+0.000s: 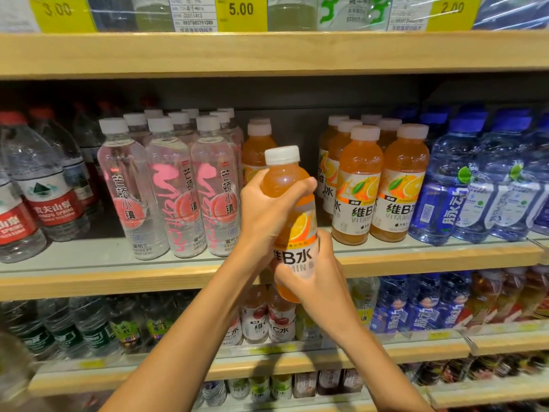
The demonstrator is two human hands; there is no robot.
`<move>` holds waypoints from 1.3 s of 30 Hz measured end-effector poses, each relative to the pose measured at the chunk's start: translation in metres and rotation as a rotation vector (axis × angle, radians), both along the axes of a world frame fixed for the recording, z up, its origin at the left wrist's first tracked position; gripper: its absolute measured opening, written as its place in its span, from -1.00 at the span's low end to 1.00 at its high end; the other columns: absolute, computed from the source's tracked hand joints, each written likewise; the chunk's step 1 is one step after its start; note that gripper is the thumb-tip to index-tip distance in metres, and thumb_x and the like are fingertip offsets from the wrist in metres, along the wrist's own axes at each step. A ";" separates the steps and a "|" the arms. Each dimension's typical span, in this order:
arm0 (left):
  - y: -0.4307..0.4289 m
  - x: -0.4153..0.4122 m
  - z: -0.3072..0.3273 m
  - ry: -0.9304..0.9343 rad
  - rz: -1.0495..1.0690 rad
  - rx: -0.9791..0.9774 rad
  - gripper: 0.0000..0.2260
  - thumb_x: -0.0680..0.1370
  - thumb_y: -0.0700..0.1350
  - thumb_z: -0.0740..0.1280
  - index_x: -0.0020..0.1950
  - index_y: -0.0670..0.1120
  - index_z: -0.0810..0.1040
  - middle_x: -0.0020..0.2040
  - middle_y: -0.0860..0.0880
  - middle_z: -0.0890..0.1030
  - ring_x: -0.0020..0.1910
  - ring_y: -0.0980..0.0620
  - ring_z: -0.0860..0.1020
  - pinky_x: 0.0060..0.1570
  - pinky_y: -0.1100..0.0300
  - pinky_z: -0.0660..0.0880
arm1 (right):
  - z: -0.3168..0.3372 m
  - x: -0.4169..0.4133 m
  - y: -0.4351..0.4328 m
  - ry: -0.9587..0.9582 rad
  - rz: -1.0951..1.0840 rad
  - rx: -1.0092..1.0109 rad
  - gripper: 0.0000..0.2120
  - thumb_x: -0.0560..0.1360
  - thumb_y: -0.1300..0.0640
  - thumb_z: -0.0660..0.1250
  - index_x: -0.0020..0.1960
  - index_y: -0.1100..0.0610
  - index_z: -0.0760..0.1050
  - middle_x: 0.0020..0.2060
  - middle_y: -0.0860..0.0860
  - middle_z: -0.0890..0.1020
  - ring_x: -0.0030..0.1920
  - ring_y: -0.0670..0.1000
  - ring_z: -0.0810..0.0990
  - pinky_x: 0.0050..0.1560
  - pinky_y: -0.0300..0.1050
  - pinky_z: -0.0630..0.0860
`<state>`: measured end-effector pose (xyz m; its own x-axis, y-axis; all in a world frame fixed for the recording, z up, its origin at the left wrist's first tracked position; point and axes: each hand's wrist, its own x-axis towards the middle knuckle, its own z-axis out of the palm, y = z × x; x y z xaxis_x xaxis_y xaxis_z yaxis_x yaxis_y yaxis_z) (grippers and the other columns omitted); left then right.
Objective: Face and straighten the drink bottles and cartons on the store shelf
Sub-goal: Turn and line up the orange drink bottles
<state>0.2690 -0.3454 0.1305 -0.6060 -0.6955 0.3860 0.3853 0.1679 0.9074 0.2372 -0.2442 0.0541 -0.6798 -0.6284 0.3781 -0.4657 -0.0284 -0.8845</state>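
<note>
We record: left hand (271,209) wrapped round shoulder of orange bottle (294,224), right hand (312,281) gripping its lower body. Bottle upright, white cap up, label toward us, held in front of shelf (89,281) edge. Behind it, gap in orange row (380,185). Pink-label bottles (169,188) just left; blue bottles (463,191) right of row.

Orange plastic juice bottle (292,203) upright before wooden-edged middle shelf (118,281); left hand (267,209) round upper part, right hand (312,281) round lower part. On shelf, left to right: red-labelled water bottles (44,185), clear pink-labelled bottles (169,188), gap, matching orange bottles (383,185), blue plastic bottles (463,185).
</note>
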 end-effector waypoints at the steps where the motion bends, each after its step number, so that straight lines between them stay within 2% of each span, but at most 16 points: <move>1: -0.003 0.001 0.001 0.000 -0.038 0.022 -0.87 0.39 -0.17 0.50 -0.14 -0.02 0.59 -0.29 0.07 0.67 -0.25 0.12 0.66 -0.28 0.27 0.56 | 0.002 -0.005 0.003 -0.048 0.072 -0.002 -0.42 0.29 -0.11 0.46 0.21 -0.04 0.30 -0.03 -0.12 0.61 -0.08 -0.19 0.61 -0.15 -0.36 0.51; 3: -0.011 0.004 0.003 0.005 -0.188 0.121 -0.81 0.33 -0.16 0.51 -0.11 -0.09 0.60 -0.19 -0.05 0.69 -0.19 -0.02 0.66 -0.20 0.13 0.59 | 0.007 -0.015 0.011 -0.205 0.261 -0.019 -0.38 0.29 -0.16 0.46 0.26 -0.04 0.33 0.04 -0.14 0.64 0.03 -0.20 0.62 -0.06 -0.34 0.54; 5: -0.018 0.007 0.005 0.022 -0.435 0.242 -0.64 0.19 -0.10 0.51 -0.04 -0.11 0.59 -0.12 -0.11 0.68 -0.17 -0.07 0.65 -0.17 0.09 0.59 | 0.014 -0.022 0.018 -0.371 0.459 -0.041 -0.36 0.28 -0.18 0.49 0.27 -0.02 0.38 0.11 -0.13 0.65 0.14 -0.14 0.61 0.00 -0.31 0.54; 7: -0.023 0.008 0.007 0.074 -0.710 0.343 -0.49 0.10 -0.07 0.58 0.01 -0.12 0.58 -0.10 -0.11 0.65 -0.18 -0.06 0.64 -0.17 0.11 0.58 | 0.019 -0.026 0.022 -0.478 0.610 -0.033 -0.27 0.23 -0.24 0.53 0.28 0.03 0.41 0.16 -0.01 0.64 0.20 0.01 0.59 0.11 -0.15 0.55; 10: -0.027 0.006 0.008 0.140 -1.011 0.412 -0.48 0.13 -0.06 0.62 0.02 -0.16 0.60 -0.08 -0.12 0.61 -0.18 -0.05 0.61 -0.10 0.12 0.58 | 0.023 -0.026 0.020 -0.497 0.705 0.056 -0.09 0.13 -0.27 0.57 0.33 0.13 0.38 0.19 0.14 0.61 0.22 0.16 0.57 0.26 0.13 0.48; 12: -0.028 0.004 0.006 0.142 -1.104 0.397 -0.50 0.16 -0.06 0.61 0.04 -0.16 0.59 -0.07 -0.11 0.60 -0.16 -0.05 0.61 -0.07 0.11 0.56 | 0.024 -0.023 0.017 -0.455 0.708 0.079 -0.16 0.12 -0.24 0.59 0.27 0.11 0.43 0.13 0.10 0.65 0.16 0.11 0.61 0.22 0.07 0.52; 14: -0.030 0.004 0.003 0.146 -1.151 0.395 -0.48 0.17 -0.05 0.61 0.05 -0.17 0.59 -0.06 -0.12 0.60 -0.15 -0.06 0.61 -0.07 0.10 0.58 | 0.024 -0.019 0.014 -0.411 0.689 0.054 -0.35 0.18 -0.11 0.59 0.19 0.06 0.47 0.04 0.02 0.68 0.09 0.00 0.64 0.08 -0.11 0.57; 16: -0.033 0.005 0.000 0.142 -1.150 0.404 -0.47 0.17 -0.05 0.61 0.06 -0.18 0.60 -0.06 -0.14 0.61 -0.13 -0.07 0.62 -0.04 0.08 0.58 | 0.023 -0.014 0.012 -0.396 0.650 0.023 -0.49 0.27 0.02 0.50 0.17 0.06 0.47 -0.01 -0.03 0.69 0.04 -0.05 0.65 -0.01 -0.22 0.55; 20: -0.038 0.007 -0.006 0.099 -1.024 0.293 -0.42 0.20 0.06 0.60 0.14 -0.17 0.63 0.06 -0.17 0.65 0.02 -0.08 0.64 0.12 0.06 0.55 | 0.018 -0.010 0.008 -0.374 0.560 -0.021 -0.41 0.28 0.03 0.48 0.26 0.10 0.41 0.05 0.02 0.67 0.08 0.00 0.64 0.02 -0.17 0.56; 23: -0.042 0.010 -0.011 0.026 -0.834 0.262 -0.40 0.22 0.18 0.57 0.16 -0.08 0.63 0.13 -0.15 0.64 0.09 -0.06 0.63 0.04 0.07 0.57 | 0.019 -0.013 0.004 -0.306 0.446 -0.066 -0.46 0.32 0.10 0.50 0.24 0.09 0.41 0.04 0.04 0.67 0.05 -0.01 0.65 0.01 -0.16 0.58; 26: -0.044 0.009 -0.022 -0.026 -0.511 0.212 -0.74 0.46 0.16 0.38 -0.05 0.01 0.70 -0.10 0.00 0.70 -0.10 0.08 0.66 -0.15 0.25 0.56 | 0.021 -0.023 -0.002 -0.210 0.325 -0.104 -0.48 0.35 0.18 0.50 0.25 0.10 0.39 0.02 0.02 0.67 0.02 -0.06 0.66 -0.04 -0.22 0.57; 28: -0.048 0.006 -0.037 -0.107 -0.254 0.077 -0.78 0.59 -0.02 0.26 -0.08 -0.05 0.66 -0.16 0.01 0.68 -0.12 0.07 0.63 -0.16 0.31 0.54 | 0.023 -0.031 -0.009 -0.141 0.242 -0.121 -0.47 0.37 0.19 0.52 0.26 0.10 0.38 0.03 -0.01 0.65 0.01 -0.11 0.65 -0.04 -0.26 0.56; 30: -0.052 0.009 -0.053 -0.188 -0.059 -0.306 -0.84 0.62 -0.14 0.23 -0.03 -0.11 0.60 -0.13 0.02 0.64 -0.12 0.14 0.59 -0.13 0.35 0.49 | 0.023 -0.042 -0.017 -0.085 0.159 -0.133 -0.44 0.35 0.13 0.53 0.25 0.11 0.37 0.04 -0.02 0.64 0.03 -0.12 0.63 0.02 -0.20 0.56; 32: -0.056 0.016 -0.070 -0.264 0.044 -0.702 -0.84 0.63 -0.10 0.22 0.02 -0.10 0.58 -0.10 0.05 0.63 -0.12 0.24 0.55 -0.11 0.35 0.44 | 0.022 -0.052 -0.025 -0.042 0.105 -0.131 -0.42 0.34 0.10 0.54 0.26 0.12 0.34 0.05 -0.02 0.63 0.06 -0.11 0.62 0.07 -0.15 0.55; 36: -0.063 0.025 -0.091 -0.434 0.206 -1.313 -0.66 0.60 -0.01 0.11 0.05 -0.18 0.59 -0.04 -0.10 0.61 -0.07 -0.08 0.59 -0.14 0.03 0.53 | 0.013 -0.066 -0.041 0.021 0.029 -0.125 -0.44 0.35 0.09 0.53 0.22 0.09 0.32 0.02 -0.17 0.58 0.01 -0.29 0.57 -0.02 -0.39 0.49; 39: -0.067 0.025 -0.096 -0.439 0.263 -1.598 -0.66 0.60 -0.03 0.12 -0.04 -0.20 0.61 -0.10 -0.13 0.61 -0.15 -0.13 0.59 -0.22 0.02 0.54 | 0.005 -0.071 -0.051 0.032 -0.024 -0.151 -0.43 0.35 0.09 0.54 0.23 0.09 0.31 0.02 -0.20 0.56 0.00 -0.33 0.56 -0.04 -0.44 0.47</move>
<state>0.2939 -0.4127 0.0343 -0.7914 0.1078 0.6017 -0.0207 0.9790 -0.2026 0.1658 -0.2955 0.0592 -0.6799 -0.5464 0.4892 -0.4960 -0.1488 -0.8555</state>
